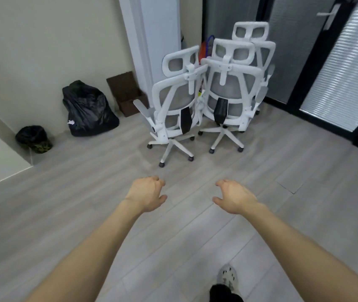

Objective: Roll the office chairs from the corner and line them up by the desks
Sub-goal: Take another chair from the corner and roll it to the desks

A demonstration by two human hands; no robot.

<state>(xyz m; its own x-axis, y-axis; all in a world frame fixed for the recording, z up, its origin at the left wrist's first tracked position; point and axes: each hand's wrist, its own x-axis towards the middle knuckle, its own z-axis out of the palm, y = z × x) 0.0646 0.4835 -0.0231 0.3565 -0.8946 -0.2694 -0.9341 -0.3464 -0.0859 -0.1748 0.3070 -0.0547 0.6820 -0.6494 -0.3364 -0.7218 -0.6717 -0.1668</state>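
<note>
Fingers [159,182] of the left hand [146,194] loosely curled, thumb out, grasping nothing. Right hand [234,196] likewise: relaxed, empty. Both bare forearms reach forward, backs of the hands up, the two hands side by side but apart, over the grey plank floor [86,192]. Below the right forearm, one grey shoe [228,276] on the planks under a dark trouser cuff.

Neither hand touches a chair; open floor lies between the hands and the nearest castors.

Chairs: three white-framed office chairs with grey mesh backs and headrests, grouped in the corner with their backs to the camera.
- Left chair [174,105]: nearest, turned slightly leftward, five-star base and castors fully visible, armrest sticking out on its left side.
- Middle chair [228,92]: just beside the left chair on its right, backrests close together; whether the frames touch cannot be told.
- Rear chair [254,40]: behind the middle chair, mostly hidden, only headrest and top of backrest in sight.

Left of the chairs, along the wall: brown box [125,92] against a white pillar [152,40], then a full black rubbish bag [86,112], then a small bin [34,139] with a black liner. Coloured items [206,49] show behind the chairs, too obscured to identify. Right of the corner: dark-framed glass door [337,73] with blinds.
</note>
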